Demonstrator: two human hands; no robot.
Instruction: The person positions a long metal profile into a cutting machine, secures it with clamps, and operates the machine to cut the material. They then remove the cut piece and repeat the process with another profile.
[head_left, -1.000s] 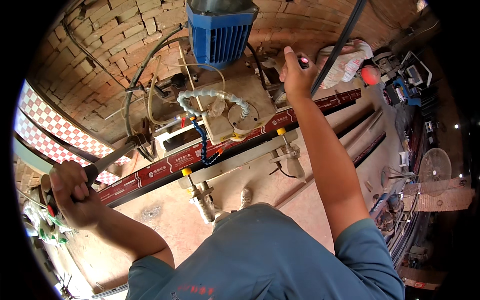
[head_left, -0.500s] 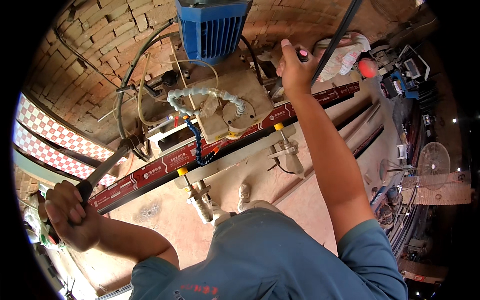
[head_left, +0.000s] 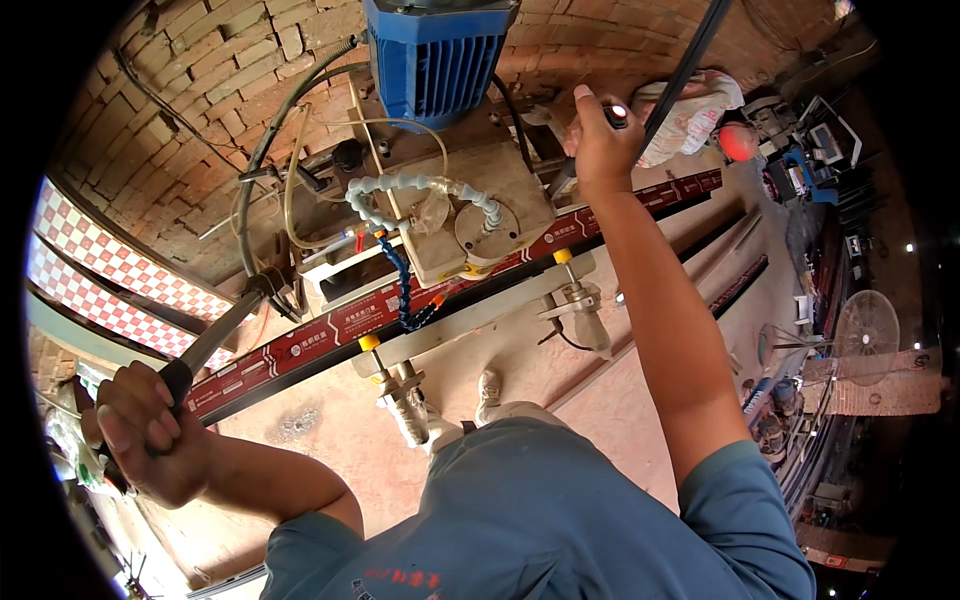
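Observation:
My left hand point(head_left: 150, 440) is closed around the black grip of a long lever point(head_left: 222, 328) that reaches toward the machine. Further up and to the right, my right hand point(head_left: 608, 160) wraps a second lever handle point(head_left: 562, 180), whose rounded end shows above the fist. Between them is a machine head point(head_left: 480, 245) under a blue finned motor point(head_left: 440, 75). A long bar point(head_left: 345, 322) with a red printed covering runs slantwise beneath the head. A blue segmented hose point(head_left: 404, 290) bends down to it. The cutting point is hidden.
Two clamps point(head_left: 588, 318) with yellow tips stand along the bar's near side. A brick wall point(head_left: 215, 70) rises behind the machine. At the right are a white sack point(head_left: 690, 115), a red ball-like object point(head_left: 737, 140) and a standing fan point(head_left: 866, 325). More long bars point(head_left: 738, 283) lie on the floor.
The machine head, its motor and my right hand have shifted slightly to the right. My left hand has moved a little with its lever, and both grips stay closed.

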